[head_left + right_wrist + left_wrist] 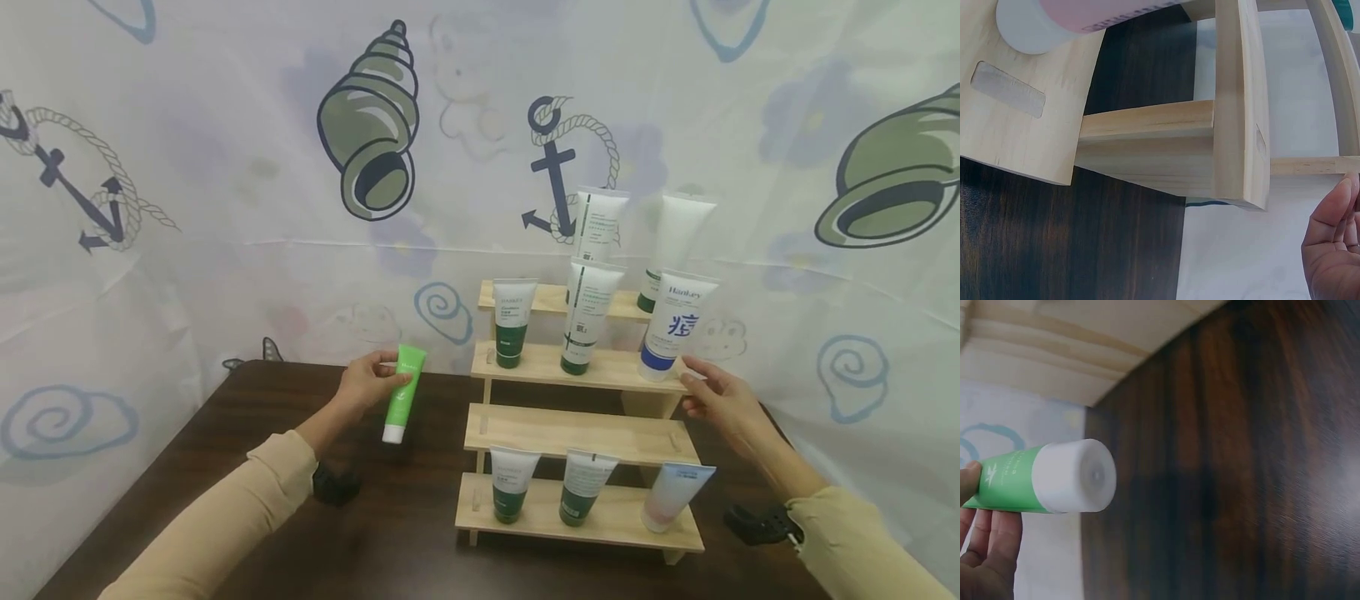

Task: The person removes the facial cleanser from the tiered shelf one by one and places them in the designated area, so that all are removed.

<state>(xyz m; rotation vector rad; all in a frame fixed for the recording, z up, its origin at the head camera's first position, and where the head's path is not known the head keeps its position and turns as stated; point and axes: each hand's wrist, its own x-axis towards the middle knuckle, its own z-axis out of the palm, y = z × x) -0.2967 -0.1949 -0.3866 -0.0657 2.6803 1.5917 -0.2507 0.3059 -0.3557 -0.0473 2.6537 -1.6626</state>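
My left hand (369,385) pinches a bright green tube (405,396) with a white cap, held cap-down over the table to the left of the rack. In the left wrist view the white cap (1079,476) points right, with the thumb on one side and fingers beneath. A tiered wooden display rack (577,429) stands on the table. My right hand (723,404) grips the right end of its third tier between thumb and forefinger, close to a white tube (678,321) with a blue band. In the right wrist view the fingertips meet the wood at the right edge.
White-and-green tubes (513,321) stand cap-down on several tiers; the second tier from the bottom is bare. A pink-and-blue tube (675,496) sits at the bottom right. Behind the dark wooden table (360,533) hangs a patterned cloth (262,208).
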